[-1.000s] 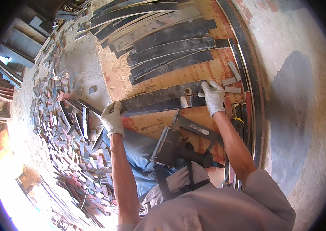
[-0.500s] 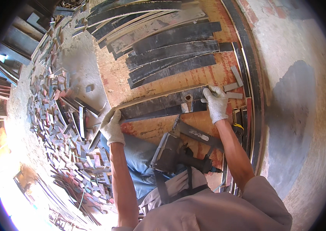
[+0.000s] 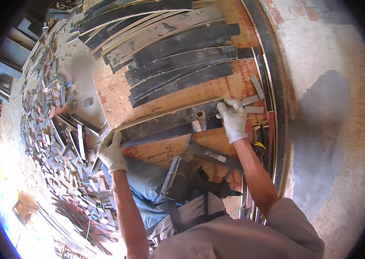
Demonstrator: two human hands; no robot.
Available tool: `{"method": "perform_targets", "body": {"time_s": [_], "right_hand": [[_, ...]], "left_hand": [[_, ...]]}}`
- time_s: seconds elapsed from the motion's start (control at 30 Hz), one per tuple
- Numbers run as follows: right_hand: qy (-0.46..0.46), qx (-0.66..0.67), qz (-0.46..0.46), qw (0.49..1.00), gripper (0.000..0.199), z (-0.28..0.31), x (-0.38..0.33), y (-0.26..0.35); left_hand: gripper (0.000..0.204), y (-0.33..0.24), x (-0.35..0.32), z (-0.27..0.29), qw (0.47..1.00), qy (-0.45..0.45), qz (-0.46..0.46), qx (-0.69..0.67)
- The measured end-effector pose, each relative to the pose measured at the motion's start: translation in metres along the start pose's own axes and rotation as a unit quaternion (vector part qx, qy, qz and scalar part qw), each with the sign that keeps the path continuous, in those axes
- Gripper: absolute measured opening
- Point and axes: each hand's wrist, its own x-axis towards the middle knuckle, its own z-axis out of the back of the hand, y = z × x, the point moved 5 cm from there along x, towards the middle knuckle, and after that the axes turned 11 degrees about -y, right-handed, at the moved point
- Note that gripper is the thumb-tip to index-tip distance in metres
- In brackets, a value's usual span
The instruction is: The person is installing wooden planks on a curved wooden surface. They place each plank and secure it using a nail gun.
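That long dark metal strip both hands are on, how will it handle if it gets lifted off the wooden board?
The long metal strip will probably stay stiff, since it looks thick and flat. It is likely heavy for its size: the left hand and right hand each take one end. Being flat, it should slide rather than roll on the board, and its edges may be sharp, as both hands are gloved.

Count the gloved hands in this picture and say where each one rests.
2. The left hand grips the left end of the long dark metal strip on the wooden board; the right hand presses on its right end. None seem hidden.
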Motion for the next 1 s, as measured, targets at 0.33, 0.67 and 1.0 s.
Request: {"method": "perform_targets", "body": {"time_s": [0.33, 0.67, 1.0], "right_hand": [[-0.004, 0.009, -0.021, 1.0, 0.032, 0.001, -0.004, -0.003], [0.007, -0.003, -0.029, 1.0, 0.029, 0.001, -0.003, 0.002], [-0.037, -0.055, -0.011, 0.998, 0.025, -0.004, 0.0, 0.011]], "left_hand": [[0.028, -0.005, -0.005, -0.002, 1.0, -0.022, 0.006, 0.009], [0.026, 0.0, -0.004, -0.001, 0.999, -0.032, 0.007, 0.011], [0.046, -0.06, -0.053, -0.048, 0.832, -0.115, -0.444, 0.312]]}}
